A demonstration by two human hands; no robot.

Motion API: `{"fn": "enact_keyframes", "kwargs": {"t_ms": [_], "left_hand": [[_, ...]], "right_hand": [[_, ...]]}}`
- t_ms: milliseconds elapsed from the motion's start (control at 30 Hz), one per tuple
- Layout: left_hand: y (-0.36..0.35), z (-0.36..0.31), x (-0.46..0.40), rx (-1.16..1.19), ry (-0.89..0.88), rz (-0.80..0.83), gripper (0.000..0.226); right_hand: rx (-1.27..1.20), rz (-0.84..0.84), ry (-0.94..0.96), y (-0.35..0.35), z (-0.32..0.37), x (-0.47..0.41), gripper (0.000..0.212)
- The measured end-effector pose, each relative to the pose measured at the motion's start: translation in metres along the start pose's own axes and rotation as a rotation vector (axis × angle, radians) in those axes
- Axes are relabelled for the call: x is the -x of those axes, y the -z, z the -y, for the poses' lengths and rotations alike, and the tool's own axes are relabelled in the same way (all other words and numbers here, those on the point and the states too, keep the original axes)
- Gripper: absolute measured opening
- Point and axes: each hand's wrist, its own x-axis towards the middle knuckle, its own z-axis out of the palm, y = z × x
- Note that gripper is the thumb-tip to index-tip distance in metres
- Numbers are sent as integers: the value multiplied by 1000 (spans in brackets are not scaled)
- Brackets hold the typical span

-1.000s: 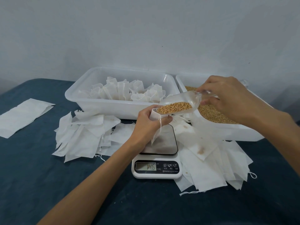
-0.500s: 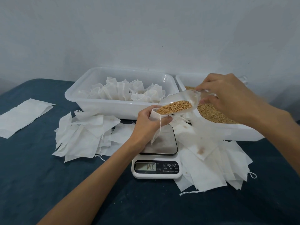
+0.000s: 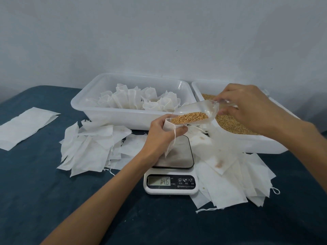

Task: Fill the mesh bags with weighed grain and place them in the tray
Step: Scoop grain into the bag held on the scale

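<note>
Your left hand pinches one mesh bag open above the scale, which reads 14.6. Your right hand grips one clear scoop of grain, its lip at the bag's mouth. Two white tubs stand behind: the tray with filled bags and the grain tub. Two heaps of empty bags flank the scale.

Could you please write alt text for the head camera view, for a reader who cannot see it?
A person's right hand tips a clear scoop of grain into a white mesh bag that the left hand holds open above a kitchen scale reading 14.6. Behind stand a tray of filled bags and a tub of grain, with empty bags scattered around.
</note>
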Motion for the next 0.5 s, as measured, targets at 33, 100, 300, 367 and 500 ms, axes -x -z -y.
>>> {"fn": "enact_keyframes", "kwargs": {"t_ms": [33,100,300,367,500], "left_hand": [[0,0,0,1,-2,2,27],[0,0,0,4,-4,6,27],[1,0,-1,3,0,-4,29],[1,1,-1,3,1,-3,28],[1,1,-1,-4,-1,-1,29]], "right_hand": [[4,-4,-2,0,-1,0,33],[11,-12,1,1,-1,0,32],[20,-17,20,2,0,-1,31],[21,-16,19,2,0,-1,31],[19,-16,23,3,1,-1,31]]}}
